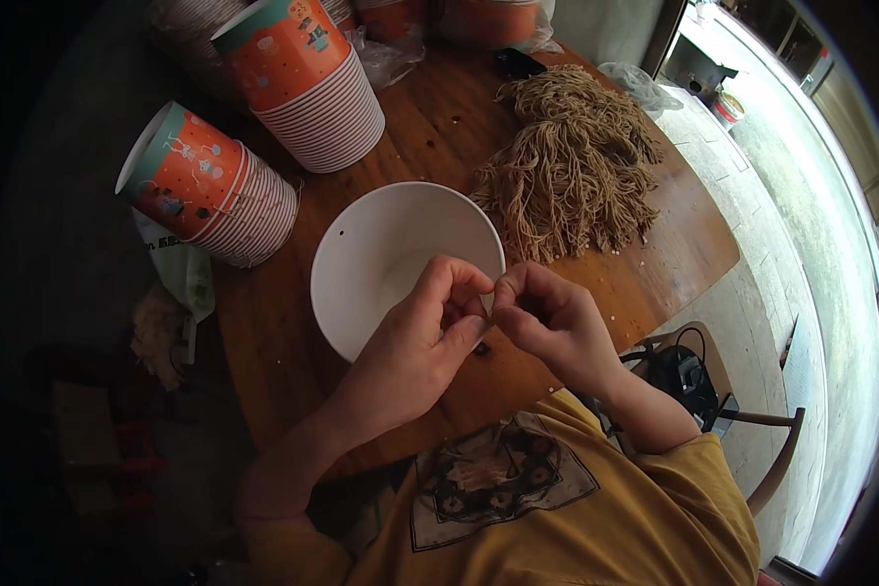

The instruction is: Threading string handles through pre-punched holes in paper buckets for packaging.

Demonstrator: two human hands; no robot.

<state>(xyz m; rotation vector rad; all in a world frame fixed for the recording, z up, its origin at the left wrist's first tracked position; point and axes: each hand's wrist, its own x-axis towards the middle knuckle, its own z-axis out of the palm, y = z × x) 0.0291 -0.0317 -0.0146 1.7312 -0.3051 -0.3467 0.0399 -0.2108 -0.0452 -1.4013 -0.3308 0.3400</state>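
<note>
A white paper bucket [410,220] stands on the wooden table in front of me, its mouth facing up. A small dark hole shows in its inner wall near the far left rim. Over the bucket's near right rim, my left hand [430,327] is closed, thumb and fingertips pinched together. My right hand [552,317] is also in a pinch, just right of the rim, its fingertips almost touching the left ones. Whatever lies between the fingertips is too small or hidden to make out. Beyond my right hand lies a large heap of tan cords [581,161].
Two tilted stacks of orange and teal paper buckets, one nearer [210,186] and one farther [303,88], stand at the table's left. Clear plastic bags [386,61] and more buckets sit at the back. A wooden chair [776,459] with a black bag is at the right.
</note>
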